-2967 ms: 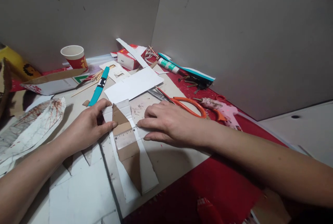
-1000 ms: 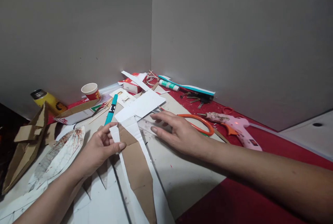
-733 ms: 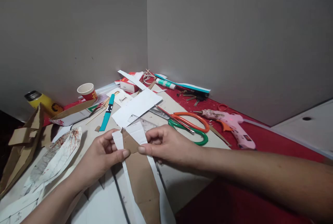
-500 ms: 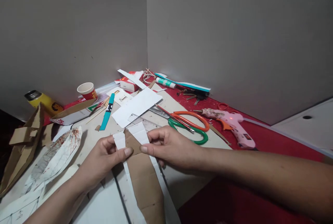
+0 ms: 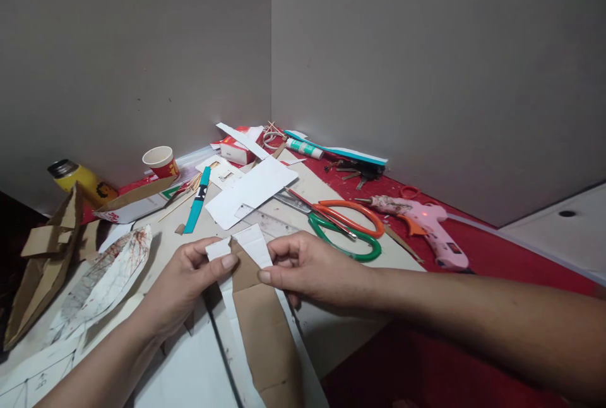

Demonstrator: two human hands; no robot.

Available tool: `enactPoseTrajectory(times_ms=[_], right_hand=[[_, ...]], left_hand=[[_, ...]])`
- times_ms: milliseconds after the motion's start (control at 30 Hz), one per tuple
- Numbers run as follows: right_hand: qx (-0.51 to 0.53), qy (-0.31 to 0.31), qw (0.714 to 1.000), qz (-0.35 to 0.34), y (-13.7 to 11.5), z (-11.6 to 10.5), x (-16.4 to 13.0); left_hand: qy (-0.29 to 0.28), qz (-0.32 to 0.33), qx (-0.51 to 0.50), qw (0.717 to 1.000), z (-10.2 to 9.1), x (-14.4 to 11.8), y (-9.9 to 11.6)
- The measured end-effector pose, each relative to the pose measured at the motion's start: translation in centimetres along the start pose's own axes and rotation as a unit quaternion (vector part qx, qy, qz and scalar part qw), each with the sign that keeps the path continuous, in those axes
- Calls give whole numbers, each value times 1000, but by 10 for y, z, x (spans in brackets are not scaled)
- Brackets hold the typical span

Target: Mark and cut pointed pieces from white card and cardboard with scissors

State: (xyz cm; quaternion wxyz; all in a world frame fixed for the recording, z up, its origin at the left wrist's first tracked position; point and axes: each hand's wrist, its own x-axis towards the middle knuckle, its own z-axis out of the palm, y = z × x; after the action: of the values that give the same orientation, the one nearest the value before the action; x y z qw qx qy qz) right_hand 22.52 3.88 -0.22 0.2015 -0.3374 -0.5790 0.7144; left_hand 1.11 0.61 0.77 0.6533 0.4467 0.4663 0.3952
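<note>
Between my hands is a long cardboard piece point(image 5: 267, 326), brown in the middle with folded white flaps along both sides. My left hand point(image 5: 182, 288) pinches the white flap at its upper left, thumb on top. My right hand point(image 5: 312, 269) grips the right edge, its thumb pressed near the brown fold and its other fingers curled behind. A slit parts the flaps at the far end. Just beyond it lie a clear ruler point(image 5: 267, 222), scissors with an orange handle point(image 5: 353, 217) and a green one, and a pencil point(image 5: 326, 215).
A pink glue gun point(image 5: 433, 231) with a lit orange light lies at right. White card point(image 5: 253, 190) and a teal strip point(image 5: 196, 203) lie ahead. Leftward are a paper cup point(image 5: 161, 162), a yellow bottle point(image 5: 88, 186) and a cardboard boat shape point(image 5: 42, 269). Grey walls stand behind.
My left thumb has shifted up and slightly left, off the brown part and onto the white flap. My right hand keeps its grip. The view has shifted slightly.
</note>
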Motion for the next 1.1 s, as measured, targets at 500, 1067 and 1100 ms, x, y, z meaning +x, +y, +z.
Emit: enactPoseTrajectory(times_ms=[500,1067,1100], right_hand=[[-11,-16,1000,12,0,1,-1],[6,-45,999,19,4,1,0],[6,-48,999,23,4,1,0]], left_hand=[[29,7,6,1000,2,1,1],[6,-26,19,999,-1,0,3],[2,-32,21,999,-2,0,3]])
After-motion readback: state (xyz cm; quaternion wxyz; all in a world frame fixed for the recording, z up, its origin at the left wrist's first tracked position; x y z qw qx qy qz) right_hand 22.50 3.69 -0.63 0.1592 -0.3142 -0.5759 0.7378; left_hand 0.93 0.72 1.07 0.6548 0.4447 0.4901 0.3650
